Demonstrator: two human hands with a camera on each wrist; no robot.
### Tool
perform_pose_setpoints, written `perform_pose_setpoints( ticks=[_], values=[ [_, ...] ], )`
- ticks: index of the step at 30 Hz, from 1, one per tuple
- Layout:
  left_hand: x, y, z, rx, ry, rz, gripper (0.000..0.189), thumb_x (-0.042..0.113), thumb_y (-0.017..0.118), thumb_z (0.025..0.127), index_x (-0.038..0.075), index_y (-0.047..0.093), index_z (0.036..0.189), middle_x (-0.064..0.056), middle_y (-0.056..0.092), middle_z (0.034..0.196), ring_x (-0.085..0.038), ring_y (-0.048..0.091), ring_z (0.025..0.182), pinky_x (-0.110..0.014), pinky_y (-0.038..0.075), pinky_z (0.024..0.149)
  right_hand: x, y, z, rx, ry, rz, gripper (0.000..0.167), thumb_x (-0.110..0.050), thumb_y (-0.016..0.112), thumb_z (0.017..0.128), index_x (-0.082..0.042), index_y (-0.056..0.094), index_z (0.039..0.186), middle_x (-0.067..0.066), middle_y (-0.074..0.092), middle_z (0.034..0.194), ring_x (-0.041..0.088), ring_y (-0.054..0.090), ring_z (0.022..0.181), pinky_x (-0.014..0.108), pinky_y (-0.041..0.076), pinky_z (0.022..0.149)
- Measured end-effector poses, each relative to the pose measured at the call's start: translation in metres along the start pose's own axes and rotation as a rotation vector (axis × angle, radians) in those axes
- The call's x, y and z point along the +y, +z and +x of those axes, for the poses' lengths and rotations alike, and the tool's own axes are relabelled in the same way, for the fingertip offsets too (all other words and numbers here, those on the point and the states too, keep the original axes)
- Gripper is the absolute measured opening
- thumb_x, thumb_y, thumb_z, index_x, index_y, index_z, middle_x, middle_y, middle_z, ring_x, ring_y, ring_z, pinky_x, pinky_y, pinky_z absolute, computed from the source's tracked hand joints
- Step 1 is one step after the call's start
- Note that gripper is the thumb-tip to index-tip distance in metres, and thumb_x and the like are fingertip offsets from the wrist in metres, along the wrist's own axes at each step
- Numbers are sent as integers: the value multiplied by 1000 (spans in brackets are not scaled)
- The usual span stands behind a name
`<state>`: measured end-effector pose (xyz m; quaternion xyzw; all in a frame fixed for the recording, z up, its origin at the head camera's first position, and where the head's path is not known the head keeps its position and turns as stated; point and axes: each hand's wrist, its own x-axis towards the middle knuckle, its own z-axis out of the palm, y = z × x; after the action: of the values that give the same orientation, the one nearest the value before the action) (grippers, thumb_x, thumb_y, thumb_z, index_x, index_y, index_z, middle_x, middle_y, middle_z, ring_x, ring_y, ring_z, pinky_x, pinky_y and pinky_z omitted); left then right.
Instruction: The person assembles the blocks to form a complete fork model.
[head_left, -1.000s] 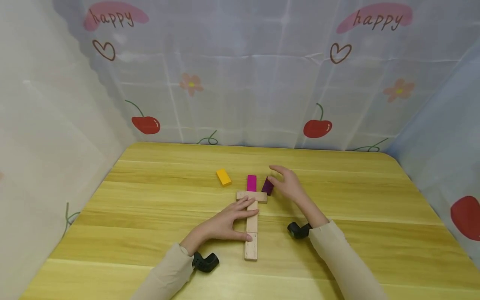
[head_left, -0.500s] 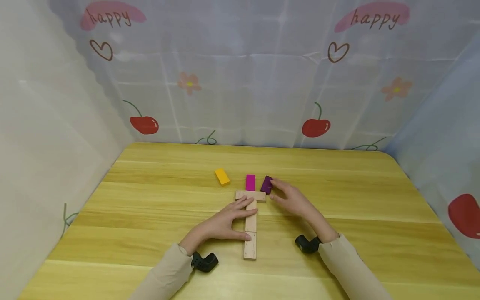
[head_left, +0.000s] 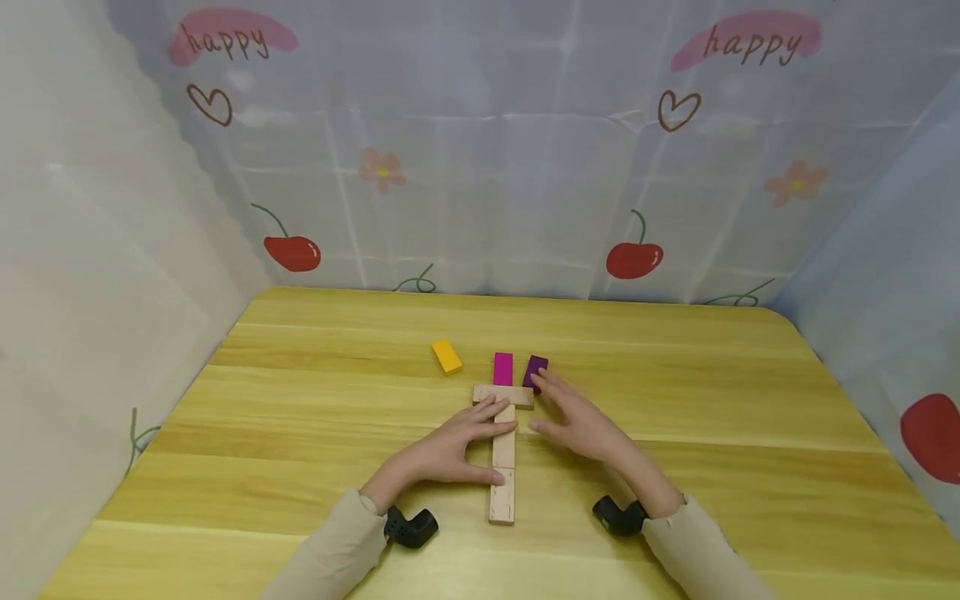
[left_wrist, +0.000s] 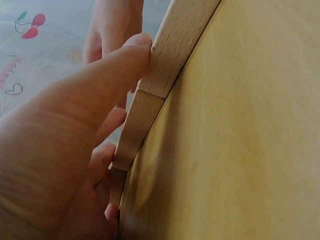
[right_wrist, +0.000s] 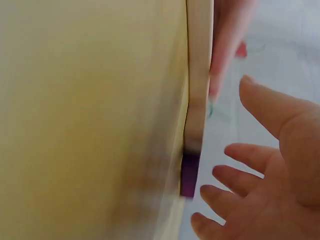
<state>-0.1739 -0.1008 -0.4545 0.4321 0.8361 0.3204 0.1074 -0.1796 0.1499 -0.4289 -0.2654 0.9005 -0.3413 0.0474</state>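
Note:
My left hand (head_left: 448, 447) rests with spread fingers on plain wooden blocks. Its fingertips touch the crosswise block (head_left: 522, 397) and the middle block (head_left: 504, 450), and the thumb lies on the nearest block (head_left: 502, 505). These two stand end to end below the crosswise one. Beyond it sits a magenta block (head_left: 503, 368). To its right a dark purple block (head_left: 535, 370) lies slightly turned. My right hand (head_left: 587, 427) hovers just right of the blocks, fingers loosely extended and holding nothing. In the right wrist view the purple block (right_wrist: 190, 175) shows near its fingertips; contact is unclear.
A yellow block (head_left: 447, 357) lies apart at the left, turned at an angle. The wooden table (head_left: 300, 467) ends at a printed curtain (head_left: 480, 192) behind. Black wrist devices (head_left: 411, 528) hang under both forearms, close to the tabletop.
My right hand has come down from above the purple block toward me, to the right side of the wooden blocks. The left hand and the blocks stay essentially in place.

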Motion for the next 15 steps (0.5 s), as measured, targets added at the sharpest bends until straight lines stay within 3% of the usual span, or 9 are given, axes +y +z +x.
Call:
perform_pose_setpoints(
  ticks=[4, 8, 15],
  values=[
    [1, 1, -1, 12, -37, -13, 86, 47, 68, 83, 9, 27, 148, -4, 14, 154, -20, 4, 140, -46, 11, 109, -17, 12, -17, -98, -63, -14, 72, -30, 65, 90, -2, 30, 146, 19, 22, 150, 37, 17, 136, 56, 18, 105],
    [2, 0, -1, 36, -73, -35, 98, 47, 70, 81, 9, 13, 151, -3, 13, 155, -19, 6, 140, -45, 14, 109, -30, 21, -27, -164, -73, -69, 78, -41, 62, 89, -4, 26, 148, 16, 19, 151, 33, 13, 138, 56, 14, 106],
    [4, -1, -1, 17, -108, -41, 96, 47, 69, 81, 12, 13, 151, -3, 11, 155, -17, 4, 140, -46, 14, 109, -35, 25, -33, -189, -69, -151, 81, -46, 61, 88, -3, 27, 147, 13, 19, 152, 32, 12, 138, 57, 15, 105]
  ],
)
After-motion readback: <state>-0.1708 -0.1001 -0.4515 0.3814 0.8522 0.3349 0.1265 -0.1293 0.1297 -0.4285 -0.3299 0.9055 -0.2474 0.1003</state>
